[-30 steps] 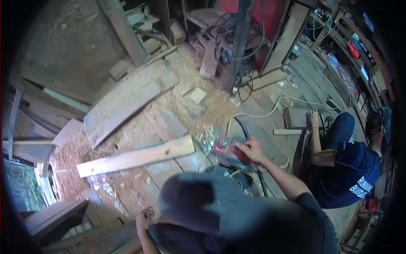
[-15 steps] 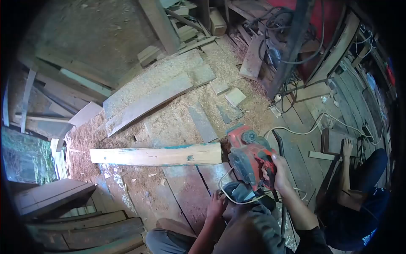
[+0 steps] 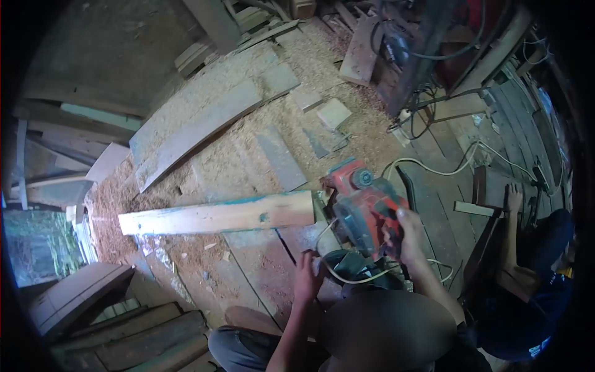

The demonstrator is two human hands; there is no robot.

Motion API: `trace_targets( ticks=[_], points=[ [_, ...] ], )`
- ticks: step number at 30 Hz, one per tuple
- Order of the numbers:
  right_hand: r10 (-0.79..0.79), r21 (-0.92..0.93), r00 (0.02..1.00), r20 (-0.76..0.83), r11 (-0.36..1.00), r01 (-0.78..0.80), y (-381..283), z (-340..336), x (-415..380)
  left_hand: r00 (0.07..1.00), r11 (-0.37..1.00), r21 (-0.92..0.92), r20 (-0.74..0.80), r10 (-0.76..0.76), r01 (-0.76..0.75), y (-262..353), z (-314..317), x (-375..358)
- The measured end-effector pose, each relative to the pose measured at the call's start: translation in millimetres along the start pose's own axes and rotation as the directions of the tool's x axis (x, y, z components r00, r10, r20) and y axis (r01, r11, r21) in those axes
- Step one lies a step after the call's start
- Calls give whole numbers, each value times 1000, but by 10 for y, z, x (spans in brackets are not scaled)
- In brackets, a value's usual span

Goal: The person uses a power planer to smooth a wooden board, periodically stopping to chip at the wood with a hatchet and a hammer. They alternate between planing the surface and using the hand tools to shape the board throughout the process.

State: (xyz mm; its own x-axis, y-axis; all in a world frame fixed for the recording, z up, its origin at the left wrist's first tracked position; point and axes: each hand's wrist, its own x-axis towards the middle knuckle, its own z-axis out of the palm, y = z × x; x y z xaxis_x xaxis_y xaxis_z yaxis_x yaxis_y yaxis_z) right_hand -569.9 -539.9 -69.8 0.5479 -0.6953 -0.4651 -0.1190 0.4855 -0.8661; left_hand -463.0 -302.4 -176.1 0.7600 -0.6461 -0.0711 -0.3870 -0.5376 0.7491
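My right hand [image 3: 410, 234] is closed around the handle of a red and black electric hand planer [image 3: 365, 214], held tilted over the floor just past the right end of a pale plank. That plank [image 3: 217, 214] lies flat, with blue-green paint along its edge and a dark knot. My left hand [image 3: 306, 278] is raised below the plank's right end, fingers curled round a small light thing I cannot make out. Close beside it loops the pale power cord [image 3: 339, 278]. A dark round container [image 3: 347, 265] stands below the planer, partly hidden. A blurred patch covers my lap.
Shavings cover the floor around a long board [image 3: 204, 133] and small offcuts [image 3: 334, 113]. Stacked timber [image 3: 136, 335] stands at lower left. A post [image 3: 424, 62] with tangled cables rises at upper right. Another person [image 3: 527, 279] sits at right, one hand on a wooden piece.
The view has shifted, so the plank and floor sit slightly lower left or higher. My left hand has lifted and turned near the cord. The planer stays in my right hand.
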Motion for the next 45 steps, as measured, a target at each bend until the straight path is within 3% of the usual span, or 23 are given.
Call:
trace_targets(
  ticks=[2, 4, 6, 8, 10, 12, 14, 16, 18, 19, 20, 22, 24, 26, 29, 31, 33, 36, 37, 39, 42, 43, 45],
  points=[
    [22, -52, 998, -52, 998, -25, 72, -123, 79, 943, 992, 8, 311, -122, 126, 127, 111, -21],
    [-94, -161, 995, -32, 983, 88, 13, -145, 168, 847, 960, -27, 466, 258, -277, 190, 322, -23],
    [-90, -161, 996, -1, 983, 88, -26, -185, 343, 631, 878, -230, 622, 464, -420, 327, 659, -84],
    [-78, -318, 997, -9, 945, 71, -59, -192, 556, 589, 853, -392, 616, 522, -346, 616, 1120, -150],
    [-298, -603, 954, 37, 755, 259, 40, -185, 805, 358, 830, -430, 758, 546, -356, 886, 1159, 101],
    [-191, -587, 978, 78, 785, 200, 83, -160, 1031, 370, 898, -415, 819, 438, -145, 843, 1298, 136],
    [-300, -592, 951, 76, 754, 285, 34, 10, 1192, 398, 907, -404, 817, 418, -122, 692, 1407, 123],
    [-264, -541, 962, 64, 801, 256, -85, 181, 1281, 370, 882, -457, 805, 464, -113, 435, 1539, 18],
    [-278, -501, 960, 43, 825, 262, -65, 357, 1457, 440, 888, -459, 796, 415, -6, 507, 1371, 52],
    [-289, -462, 957, 22, 846, 267, -48, 437, 1538, 447, 915, -356, 861, 242, 190, 602, 1205, 73],
    [-290, -459, 957, 22, 847, 267, -30, 508, 1614, 447, 916, -354, 861, 241, 190, 621, 1047, 91],
    [-267, -491, 962, 55, 832, 259, 20, 639, 1777, 658, 823, -540, 686, 310, 175, 531, 748, 126],
    [-295, -490, 955, 11, 831, 262, 136, 736, 1837, 756, 842, -504, 623, 202, 191, 398, 349, 222],
    [-322, -575, 946, -32, 780, 246, 153, 807, 1836, 866, 920, -389, 474, 157, 46, 74, -18, 410],
    [-261, -537, 965, -5, 815, 217, 138, 757, 1813, 994, 957, -290, 105, 25, 6, -440, -462, 640],
    [-309, -448, 951, 19, 848, 284, 303, 811, 1848, 999, 972, -232, -50, 22, -33, -638, -732, 668],
    [-286, -471, 958, 26, 842, 264, 366, 823, 1892, 969, 975, -178, -184, -166, 134, -575, -1051, 788],
    [-321, -539, 943, 85, 781, 314, 262, 758, 1868, 970, 989, -21, -190, -150, 148, -717, -1484, 931],
    [-299, -562, 951, 84, 774, 293, 281, 726, 1870, 975, 999, 1, -217, -42, 43, -724, -1591, 957],
    [-692, -793, 705, 154, 339, 507, 168, 739, 1687, 968, 991, -12, -215, -131, 131, -736, -1757, 976],
    [-654, -703, 660, 370, 268, 659, -74, 1145, 1208, 945, 970, -66, -220, -243, 234, -810, -1792, 877],
    [-479, -573, 647, 594, 313, 758, 55, 1258, 1191, 945, 960, -109, -180, -275, 259, -898, -1765, 801],
    [-382, -574, 606, 698, 207, 792, 402, 1504, 1162, 924, 933, -193, -182, -337, 303, -1072, -1661, 631]
  ],
)
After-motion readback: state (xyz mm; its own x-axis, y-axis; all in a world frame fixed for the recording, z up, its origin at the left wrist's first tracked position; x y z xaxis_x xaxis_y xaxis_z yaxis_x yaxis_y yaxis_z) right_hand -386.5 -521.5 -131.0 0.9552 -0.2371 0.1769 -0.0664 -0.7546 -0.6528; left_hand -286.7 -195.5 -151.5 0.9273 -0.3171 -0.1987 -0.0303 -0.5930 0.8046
